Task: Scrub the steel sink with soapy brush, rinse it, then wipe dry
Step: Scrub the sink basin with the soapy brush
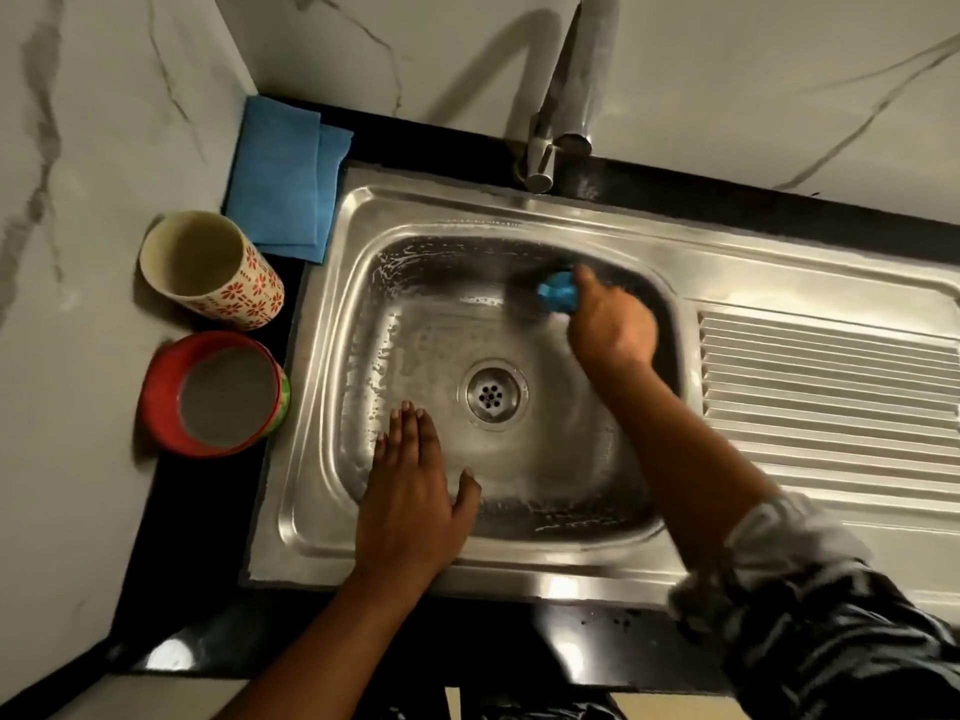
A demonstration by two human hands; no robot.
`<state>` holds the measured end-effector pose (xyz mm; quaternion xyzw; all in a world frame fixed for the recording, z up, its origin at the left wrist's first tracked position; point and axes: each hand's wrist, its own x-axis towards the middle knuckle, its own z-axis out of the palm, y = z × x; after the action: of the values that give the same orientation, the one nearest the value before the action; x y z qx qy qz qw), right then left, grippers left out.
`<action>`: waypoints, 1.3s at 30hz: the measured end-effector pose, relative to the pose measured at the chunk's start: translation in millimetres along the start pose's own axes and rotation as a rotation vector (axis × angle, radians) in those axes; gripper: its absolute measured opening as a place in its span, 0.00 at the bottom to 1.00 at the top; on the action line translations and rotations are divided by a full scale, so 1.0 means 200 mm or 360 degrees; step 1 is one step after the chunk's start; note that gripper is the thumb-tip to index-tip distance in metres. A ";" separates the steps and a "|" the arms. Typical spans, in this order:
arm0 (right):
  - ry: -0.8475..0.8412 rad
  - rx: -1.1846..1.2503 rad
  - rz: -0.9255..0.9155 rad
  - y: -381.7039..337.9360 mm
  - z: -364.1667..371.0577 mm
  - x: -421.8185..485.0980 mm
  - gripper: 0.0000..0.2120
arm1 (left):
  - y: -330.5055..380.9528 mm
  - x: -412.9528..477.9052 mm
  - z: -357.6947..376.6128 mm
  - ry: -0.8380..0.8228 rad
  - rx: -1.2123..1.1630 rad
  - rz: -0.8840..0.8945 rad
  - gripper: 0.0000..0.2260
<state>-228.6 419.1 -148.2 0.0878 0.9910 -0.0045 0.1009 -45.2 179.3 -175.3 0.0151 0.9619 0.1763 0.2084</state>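
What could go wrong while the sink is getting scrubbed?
The left hand rests flat on the wet, soapy sink, so it might slip. The right hand grips the blue brush near the back wall; suds could splash onto the blue cloth, probably needed dry. The full red cup stands close beside the sink and could get knocked.

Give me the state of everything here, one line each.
Steel sink: wet, sudsy.
Drain: unplugged.
Tap: no stream visible.
Blue brush: held against basin's back wall.
Right hand: grips the brush.
Left hand: flat, fingers straight, inside basin.
Blue cloth: folded, on counter.
Floral cup: upright, looks empty.
Red cup: upright, holds greyish liquid.
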 end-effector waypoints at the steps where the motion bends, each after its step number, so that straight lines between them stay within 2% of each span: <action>1: 0.0028 -0.0045 0.0109 0.09 -0.01 -0.03 0.23 | 0.01 0.01 -0.01 -0.0062 0.0021 -0.0020 0.45; 4: 0.0082 -0.0053 0.0298 0.14 0.05 -0.06 0.20 | 0.06 0.10 -0.06 -0.0133 0.0020 -0.0016 0.46; 7: 0.0025 0.0160 0.0352 -0.01 0.20 0.00 0.16 | 0.10 0.32 -0.13 -0.0119 0.0150 0.0075 0.45; 9: -0.0074 0.0263 0.0205 -0.19 0.28 0.06 0.19 | 0.08 0.47 -0.14 -0.0129 0.0254 0.0136 0.44; 10: -0.0124 0.0213 0.0004 -0.30 0.31 0.09 0.18 | 0.07 0.52 -0.14 -0.0131 0.0318 0.0158 0.44; 12: -0.0246 0.0116 -0.0377 -0.48 0.32 0.12 0.23 | 0.04 0.59 -0.13 -0.0167 0.0441 0.0161 0.45; 14: -0.0265 0.0065 -0.0463 -0.49 0.28 0.14 0.24 | 0.01 0.63 -0.13 -0.0194 0.0501 0.0158 0.46; 17: -0.0151 0.0020 -0.0077 -0.18 0.21 0.11 0.19 | 0.00 0.64 -0.13 -0.0201 0.0455 0.0160 0.46; 20: 0.0090 0.0045 0.0291 0.15 0.17 0.00 0.17 | -0.02 0.63 -0.08 -0.0190 0.0404 0.0133 0.45; 22: 0.0249 0.0169 0.0386 0.16 0.19 -0.06 0.20 | -0.04 0.60 -0.03 -0.0243 0.0374 0.0121 0.45; 24: 0.0356 0.0478 0.0562 0.04 0.21 -0.08 0.21 | -0.04 0.55 0.02 -0.0282 0.0342 0.0090 0.45; 26: 0.0284 0.0931 0.0708 -0.16 0.25 -0.05 0.20 | -0.05 0.51 0.06 -0.0334 0.0332 0.0068 0.45; 27: 0.0214 0.1133 0.0681 -0.30 0.27 -0.05 0.19 | -0.06 0.50 0.08 -0.0365 0.0350 0.0060 0.45; 29: 0.0144 0.1332 0.0393 -0.59 0.29 -0.05 0.21 | -0.07 0.48 0.10 -0.0367 0.0356 0.0045 0.44; 31: 0.0121 0.1263 0.0022 -0.80 0.30 -0.08 0.23 | -0.06 0.46 0.10 -0.0274 0.0309 0.0044 0.45; 32: 0.0123 0.1232 -0.0028 -0.83 0.30 -0.08 0.23 | -0.05 0.45 0.08 -0.0262 0.0292 0.0047 0.45; 35: 0.0134 0.1211 0.0298 -0.56 0.28 -0.03 0.22 | -0.02 0.44 0.03 -0.0281 0.0254 0.0031 0.44; 38: 0.0314 0.1176 0.0910 -0.09 0.23 -0.05 0.23 | 0.02 0.45 -0.02 -0.0212 0.0139 0.0041 0.45; 39: 0.0385 0.1275 0.1099 0.02 0.25 -0.06 0.22 | 0.03 0.45 -0.03 -0.0203 0.0111 0.0041 0.45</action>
<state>-205.4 420.3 -193.9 0.4399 0.8298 -0.3382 -0.0598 -130.0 191.2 -204.1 0.0458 0.9520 0.1441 0.2662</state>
